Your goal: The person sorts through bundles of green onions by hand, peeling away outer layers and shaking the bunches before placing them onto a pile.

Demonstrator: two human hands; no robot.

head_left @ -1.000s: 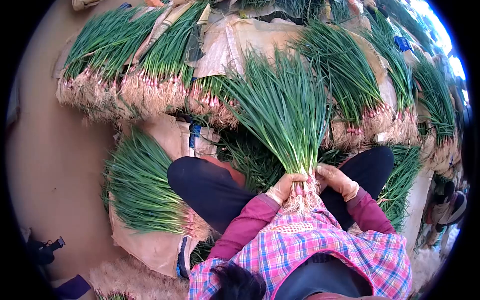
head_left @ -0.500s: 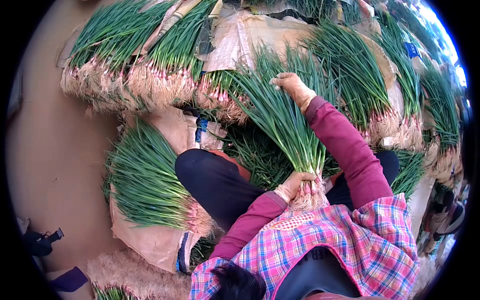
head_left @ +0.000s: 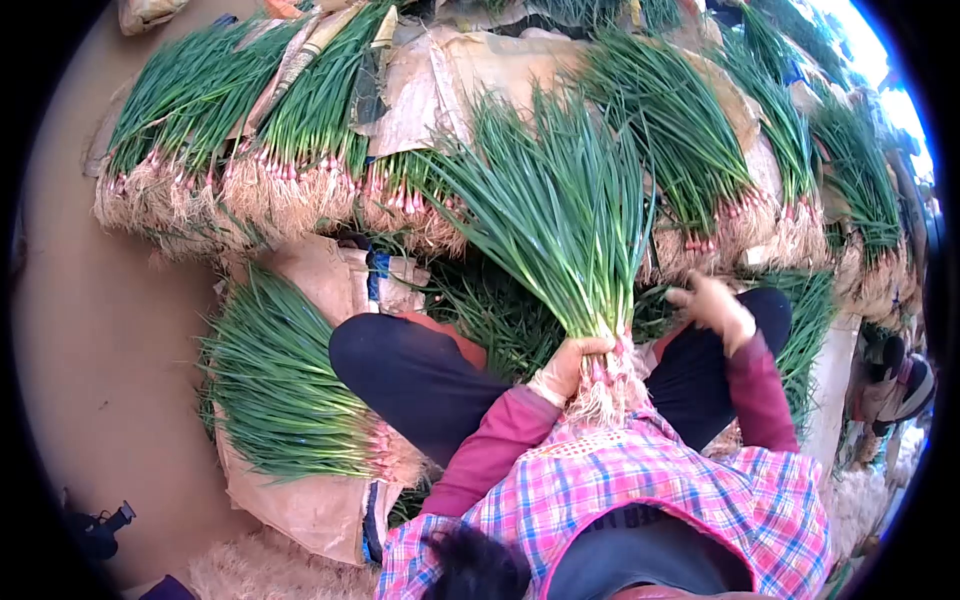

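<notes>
My left hand (head_left: 570, 370), in a pale glove, is wrapped round the lower stems of a big bunch of spring onions (head_left: 565, 225). The bunch stands upright in front of my lap, its green leaves fanning away from me. Pinkish bulbs and pale roots stick out below the grip. Off to the right, above my knee, my gloved right hand (head_left: 716, 310) is apart from the bunch. Its fingers look spread and nothing shows in them, though they are slightly blurred.
A pile of spring onions (head_left: 290, 385) lies on a tan sack (head_left: 295, 515) at my left. Further rows of spring onions (head_left: 215, 110) line the far side, with brown sacking (head_left: 500, 70) among them. Loose green leaves (head_left: 500, 310) lie between my knees. Bare brown floor (head_left: 90, 330) stretches along the left.
My right hand has left the bunch's leaves and come down to the right, near my knee. My left hand still grips the stems, and the bunch stands more upright.
</notes>
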